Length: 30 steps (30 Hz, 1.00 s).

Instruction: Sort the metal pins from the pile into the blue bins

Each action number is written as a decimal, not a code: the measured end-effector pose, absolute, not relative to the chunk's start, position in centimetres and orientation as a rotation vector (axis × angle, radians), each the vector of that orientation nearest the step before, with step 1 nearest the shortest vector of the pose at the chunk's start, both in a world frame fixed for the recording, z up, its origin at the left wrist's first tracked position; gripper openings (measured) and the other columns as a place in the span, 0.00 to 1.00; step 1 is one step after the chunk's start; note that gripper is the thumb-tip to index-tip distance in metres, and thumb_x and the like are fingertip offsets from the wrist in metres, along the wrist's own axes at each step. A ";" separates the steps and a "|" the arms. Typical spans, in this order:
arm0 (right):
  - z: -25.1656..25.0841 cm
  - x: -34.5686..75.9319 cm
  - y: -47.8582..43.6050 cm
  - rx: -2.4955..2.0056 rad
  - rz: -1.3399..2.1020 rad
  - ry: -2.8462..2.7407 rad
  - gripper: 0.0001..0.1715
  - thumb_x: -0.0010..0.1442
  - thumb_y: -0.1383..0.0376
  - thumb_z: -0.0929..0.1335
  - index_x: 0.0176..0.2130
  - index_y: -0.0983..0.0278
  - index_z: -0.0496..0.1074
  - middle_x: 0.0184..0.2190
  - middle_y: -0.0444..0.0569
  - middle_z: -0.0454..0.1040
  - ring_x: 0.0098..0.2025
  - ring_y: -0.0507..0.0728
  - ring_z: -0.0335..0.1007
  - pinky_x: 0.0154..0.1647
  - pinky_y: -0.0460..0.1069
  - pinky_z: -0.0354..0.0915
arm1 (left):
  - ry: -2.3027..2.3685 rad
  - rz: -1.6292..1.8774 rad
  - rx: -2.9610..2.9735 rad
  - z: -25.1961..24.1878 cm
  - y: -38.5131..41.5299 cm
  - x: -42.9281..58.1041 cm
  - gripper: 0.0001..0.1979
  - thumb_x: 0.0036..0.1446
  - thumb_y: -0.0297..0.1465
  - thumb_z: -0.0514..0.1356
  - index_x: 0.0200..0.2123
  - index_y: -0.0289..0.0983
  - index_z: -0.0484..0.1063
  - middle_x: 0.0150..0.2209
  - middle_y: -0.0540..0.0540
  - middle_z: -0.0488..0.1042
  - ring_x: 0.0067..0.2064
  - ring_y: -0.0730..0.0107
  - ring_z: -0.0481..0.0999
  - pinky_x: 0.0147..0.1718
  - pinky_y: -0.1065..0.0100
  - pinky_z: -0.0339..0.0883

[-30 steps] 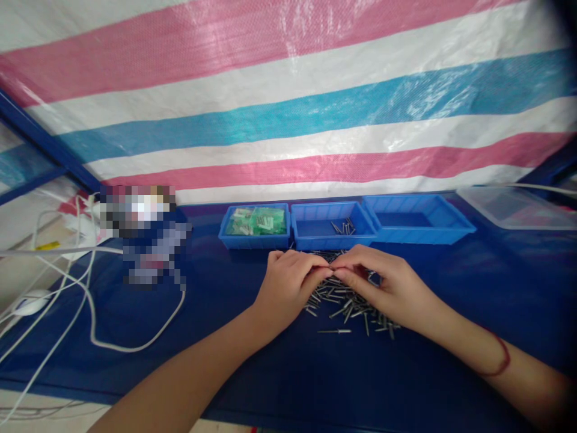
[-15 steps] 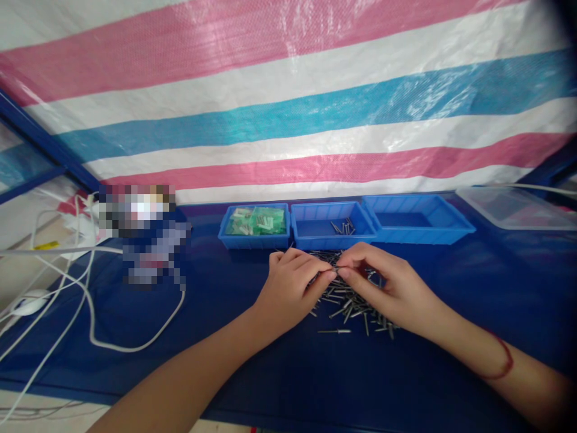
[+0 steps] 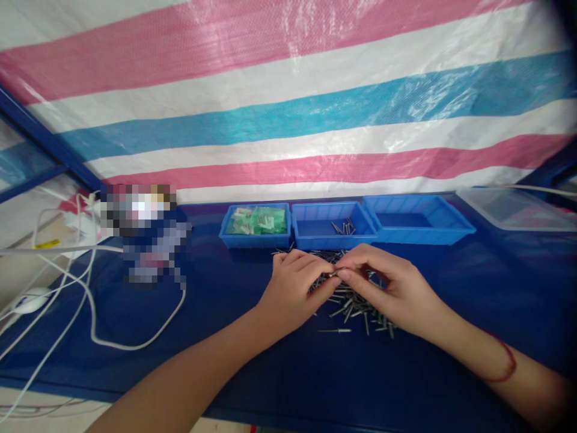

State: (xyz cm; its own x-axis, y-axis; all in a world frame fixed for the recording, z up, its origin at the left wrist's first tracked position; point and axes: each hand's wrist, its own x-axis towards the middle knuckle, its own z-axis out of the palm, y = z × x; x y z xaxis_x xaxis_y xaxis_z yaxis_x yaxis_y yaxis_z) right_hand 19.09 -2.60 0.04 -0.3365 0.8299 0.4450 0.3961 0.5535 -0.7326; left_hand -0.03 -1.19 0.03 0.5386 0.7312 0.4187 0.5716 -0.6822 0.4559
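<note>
My left hand (image 3: 295, 285) and my right hand (image 3: 392, 288) meet fingertip to fingertip above a pile of metal nail-like pieces (image 3: 351, 304). Between the pinched fingers of both hands is a small metal piece (image 3: 334, 273), mostly hidden by the fingertips. One separate metal pin (image 3: 334, 330) lies on the blue table (image 3: 279, 379), nearer to me than the pile. Behind the hands, the middle blue bin (image 3: 320, 240) holds several similar metal pieces (image 3: 345, 227).
The left blue bin (image 3: 256, 242) contains green and clear packets. To the right stand another blue bin (image 3: 424, 233) and a clear plastic lid (image 3: 509, 210). White cables (image 3: 130, 349) and blurred items lie at the left; a striped sheet (image 3: 288, 120) hangs behind.
Both hands have shifted very slightly, and a bit more of the metal piece shows between the fingertips. The bins and the separate pin look the same.
</note>
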 end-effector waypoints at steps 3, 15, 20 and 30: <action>0.1 19.2 -2.6 -0.971 0.650 -1.957 0.06 0.63 0.67 0.65 0.40 0.60 0.71 0.34 0.47 0.72 0.35 0.53 0.68 0.35 0.49 0.64 | 1.112 0.916 2.494 0.0 -1.1 -0.1 0.07 0.62 0.37 0.57 0.36 0.41 0.72 0.39 0.53 0.78 0.42 0.70 0.72 0.41 0.63 0.54; 0.3 19.4 -2.2 -0.997 0.552 -2.045 0.07 0.63 0.65 0.63 0.40 0.61 0.70 0.33 0.49 0.74 0.33 0.54 0.69 0.32 0.49 0.66 | 1.116 0.976 2.437 0.4 -1.0 -0.2 0.07 0.62 0.36 0.56 0.36 0.41 0.72 0.38 0.50 0.78 0.41 0.69 0.73 0.42 0.63 0.56; 0.4 19.3 -1.8 -0.956 0.462 -2.078 0.07 0.63 0.66 0.63 0.40 0.61 0.71 0.36 0.50 0.74 0.39 0.56 0.70 0.39 0.51 0.67 | 1.116 0.974 2.407 0.3 -0.9 -0.2 0.07 0.62 0.36 0.56 0.37 0.40 0.72 0.38 0.50 0.77 0.41 0.69 0.73 0.43 0.63 0.56; -0.8 21.2 1.7 -1.420 -0.315 -1.822 0.11 0.63 0.60 0.64 0.39 0.61 0.75 0.34 0.51 0.74 0.38 0.61 0.65 0.37 0.55 0.56 | 1.108 0.788 2.486 0.1 -1.0 -0.1 0.08 0.62 0.36 0.56 0.40 0.41 0.73 0.41 0.50 0.76 0.45 0.67 0.70 0.46 0.61 0.54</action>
State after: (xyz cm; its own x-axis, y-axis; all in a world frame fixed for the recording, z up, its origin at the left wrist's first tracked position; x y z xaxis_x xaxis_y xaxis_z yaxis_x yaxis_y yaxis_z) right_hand 21.18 1.70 -0.77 -0.0626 0.7063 0.7051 0.9023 0.3420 -0.2625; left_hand -0.12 -0.99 0.10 0.5506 0.7543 0.3576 0.5854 -0.6543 0.4787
